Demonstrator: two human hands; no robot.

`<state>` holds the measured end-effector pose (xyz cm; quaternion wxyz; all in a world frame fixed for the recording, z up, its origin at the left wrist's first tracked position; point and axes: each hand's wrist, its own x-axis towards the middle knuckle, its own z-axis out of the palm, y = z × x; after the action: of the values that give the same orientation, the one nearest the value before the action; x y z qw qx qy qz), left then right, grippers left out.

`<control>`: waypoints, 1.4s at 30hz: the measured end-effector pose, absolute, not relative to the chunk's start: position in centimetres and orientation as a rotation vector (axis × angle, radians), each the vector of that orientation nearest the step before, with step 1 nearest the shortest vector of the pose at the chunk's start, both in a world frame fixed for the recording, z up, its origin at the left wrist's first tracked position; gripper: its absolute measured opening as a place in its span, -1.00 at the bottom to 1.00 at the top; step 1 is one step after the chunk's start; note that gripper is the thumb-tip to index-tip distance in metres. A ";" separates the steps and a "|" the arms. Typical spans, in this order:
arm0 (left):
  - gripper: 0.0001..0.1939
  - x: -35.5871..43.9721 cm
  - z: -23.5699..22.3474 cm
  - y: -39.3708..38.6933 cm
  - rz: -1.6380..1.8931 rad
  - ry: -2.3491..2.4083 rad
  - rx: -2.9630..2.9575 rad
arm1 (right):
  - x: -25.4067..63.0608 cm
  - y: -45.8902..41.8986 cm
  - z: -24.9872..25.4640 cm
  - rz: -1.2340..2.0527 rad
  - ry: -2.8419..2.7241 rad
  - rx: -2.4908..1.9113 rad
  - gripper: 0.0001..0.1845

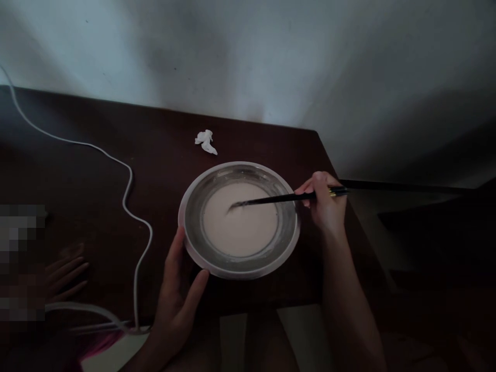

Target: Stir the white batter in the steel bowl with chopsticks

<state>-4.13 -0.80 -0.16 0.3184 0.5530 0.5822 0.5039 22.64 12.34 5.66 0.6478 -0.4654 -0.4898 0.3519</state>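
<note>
Seen from above in dim light: a wide, round, silver-coloured metal bowl (191,217) w/ a flared rim sits on a dark brown tabletop (163,139), near its front edge, part-filled w/ smooth off-white liquid (240,232). L hand (172,305) is spread in an open C against the rim's near-left side, index finger & thumb at the metal, prob. to steady it; can't tell if other fingers hook underneath. R hand (327,206) is clenched round slim black sticks w/ gold bands (277,198), likely chopsticks, gripped toward the back end, prob. so they reach in at a low slant w/ the fingers out of the liquid. Their tips are at the liquid's surface, L of centre, a bit blurred. Bowl lies b/w the hands, slightly fwd of L & just beside R; sticks cross its right rim. Beyond it: a crumpled white tissue (206,142). Off left: a thin white cable (150,232), then another person's hand (67,276), resting on the tabletop, partly pixelated.
</note>
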 end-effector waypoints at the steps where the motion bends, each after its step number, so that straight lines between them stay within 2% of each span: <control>1: -0.25 -4.2 -0.2 -0.8 1.324 1.532 1.453 | 22.7 12.4 5.7 0.736 -1.067 -1.058 -0.50; 4: -0.26 -4.2 -0.2 -0.8 1.316 1.528 1.478 | 22.9 12.4 6.0 0.726 -1.018 -1.018 -0.43; 8: -0.29 -4.1 -0.3 -0.7 1.328 1.530 1.501 | 22.9 12.3 5.9 0.875 -1.158 -1.032 -0.50; 13: -0.31 -4.1 -0.1 -0.8 1.312 1.555 1.527 | 23.1 12.3 5.9 0.720 -1.032 -0.982 -0.48; 18: -0.31 -4.3 0.1 -1.0 1.270 1.583 1.546 | 22.8 12.2 5.9 0.913 -1.187 -1.018 -0.52; 23: -0.32 -4.3 0.0 -0.9 1.264 1.567 1.556 | 23.1 12.3 5.9 0.721 -1.063 -1.016 -0.48; 28: -0.33 -4.4 0.2 -0.8 1.283 1.566 1.561 | 23.0 12.1 6.0 0.865 -1.208 -1.045 -0.52; 33: -0.33 -4.2 0.3 -1.0 1.269 1.564 1.522 | 23.3 12.1 6.2 0.685 -1.070 -1.041 -0.49; 38: -0.33 -4.2 0.1 -0.9 1.279 1.581 1.527 | 23.1 12.2 6.1 0.883 -1.169 -1.033 -0.51; 42: -0.33 -4.2 0.1 -0.8 1.273 1.567 1.542 | 23.3 12.3 6.0 0.738 -1.121 -1.077 -0.51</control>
<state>-4.25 -0.82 0.11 0.2959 0.5797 0.5893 0.4787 23.26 12.31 6.01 0.6523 -0.4743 -0.4937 0.3253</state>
